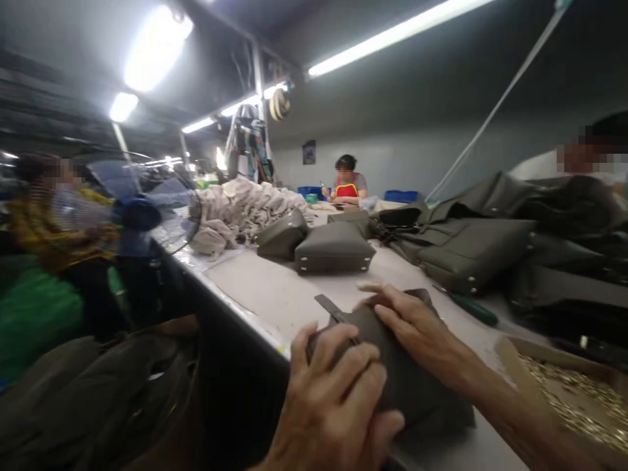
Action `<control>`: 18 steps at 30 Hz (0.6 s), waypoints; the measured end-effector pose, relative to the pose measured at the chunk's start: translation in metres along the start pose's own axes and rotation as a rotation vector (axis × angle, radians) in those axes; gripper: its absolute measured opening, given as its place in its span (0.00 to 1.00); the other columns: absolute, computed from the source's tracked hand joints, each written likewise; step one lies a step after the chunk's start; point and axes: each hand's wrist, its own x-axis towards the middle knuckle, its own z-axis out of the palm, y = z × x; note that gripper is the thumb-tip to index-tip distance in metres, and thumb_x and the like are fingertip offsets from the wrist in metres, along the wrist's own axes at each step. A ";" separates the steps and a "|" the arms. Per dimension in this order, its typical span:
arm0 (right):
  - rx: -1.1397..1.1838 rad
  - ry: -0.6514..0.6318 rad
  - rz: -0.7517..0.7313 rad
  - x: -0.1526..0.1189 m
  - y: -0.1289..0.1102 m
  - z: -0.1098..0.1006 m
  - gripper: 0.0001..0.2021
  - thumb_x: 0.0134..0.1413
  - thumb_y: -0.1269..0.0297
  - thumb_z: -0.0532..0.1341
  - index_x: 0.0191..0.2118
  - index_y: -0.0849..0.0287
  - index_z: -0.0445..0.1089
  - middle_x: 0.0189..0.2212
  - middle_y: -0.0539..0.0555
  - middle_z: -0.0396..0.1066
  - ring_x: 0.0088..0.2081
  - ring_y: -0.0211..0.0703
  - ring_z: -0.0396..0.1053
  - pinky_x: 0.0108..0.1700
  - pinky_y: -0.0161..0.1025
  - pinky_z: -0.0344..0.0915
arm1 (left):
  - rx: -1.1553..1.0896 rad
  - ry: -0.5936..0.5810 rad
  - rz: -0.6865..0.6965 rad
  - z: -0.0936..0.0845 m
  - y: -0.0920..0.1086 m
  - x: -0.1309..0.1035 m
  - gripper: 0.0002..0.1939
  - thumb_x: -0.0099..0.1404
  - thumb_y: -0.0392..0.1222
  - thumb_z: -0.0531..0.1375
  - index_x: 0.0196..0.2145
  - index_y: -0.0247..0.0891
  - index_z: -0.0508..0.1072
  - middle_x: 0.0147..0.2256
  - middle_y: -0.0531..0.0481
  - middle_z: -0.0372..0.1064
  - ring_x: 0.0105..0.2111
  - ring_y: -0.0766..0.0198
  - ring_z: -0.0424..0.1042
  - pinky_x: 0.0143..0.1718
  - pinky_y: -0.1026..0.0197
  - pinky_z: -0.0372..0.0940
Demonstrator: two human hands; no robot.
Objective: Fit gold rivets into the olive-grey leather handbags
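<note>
A dark grey-green bag (417,379) lies on the pale worktable (265,288) near its edge, directly beneath both hands. The left hand (338,386) covers the bag's left end with its fingers bent and close together; whether they pinch anything there cannot be told. The right hand (412,320) reaches over the far part of the bag from the right, palm down, fingers loosely spread and touching it.

The bag is smooth, matt and leather-like, mostly flat, with a darker far corner. A narrow flat tab (328,305) of similar colour sticks out past the left hand's fingertips, pointing away from the person. Much of the bag's left end is hidden by the left hand.

To the right of the bag, an open cardboard box (507,360) holds many small brass-coloured metal pieces (564,399).
</note>
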 end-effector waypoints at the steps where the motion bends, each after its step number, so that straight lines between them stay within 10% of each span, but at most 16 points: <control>1: 0.055 -0.026 0.011 -0.001 0.000 0.001 0.15 0.61 0.63 0.49 0.49 0.60 0.66 0.44 0.57 0.69 0.48 0.51 0.65 0.53 0.49 0.59 | 0.022 0.018 0.013 0.003 0.001 -0.014 0.11 0.70 0.43 0.52 0.43 0.37 0.72 0.47 0.52 0.71 0.53 0.56 0.62 0.63 0.44 0.43; 12: 0.713 -0.021 0.078 -0.027 -0.038 -0.020 0.11 0.58 0.66 0.63 0.47 0.56 0.71 0.45 0.53 0.69 0.45 0.44 0.67 0.43 0.33 0.64 | 0.021 0.189 -0.328 0.019 -0.031 -0.040 0.34 0.67 0.48 0.58 0.63 0.37 0.47 0.59 0.40 0.55 0.59 0.56 0.57 0.56 0.55 0.61; 15: 0.633 -0.219 -0.134 -0.037 -0.063 -0.023 0.07 0.62 0.72 0.60 0.43 0.56 0.73 0.42 0.54 0.69 0.44 0.45 0.67 0.47 0.34 0.65 | -0.134 0.197 -0.291 0.022 -0.054 -0.034 0.30 0.67 0.44 0.58 0.62 0.41 0.50 0.53 0.43 0.64 0.57 0.56 0.60 0.57 0.52 0.61; 18: 0.415 -0.469 -0.295 -0.041 -0.076 -0.013 0.08 0.66 0.70 0.56 0.43 0.58 0.72 0.41 0.57 0.68 0.45 0.46 0.67 0.50 0.37 0.64 | -0.232 -0.037 -0.128 0.012 -0.077 -0.030 0.16 0.67 0.34 0.55 0.52 0.42 0.65 0.49 0.47 0.67 0.61 0.57 0.52 0.60 0.51 0.57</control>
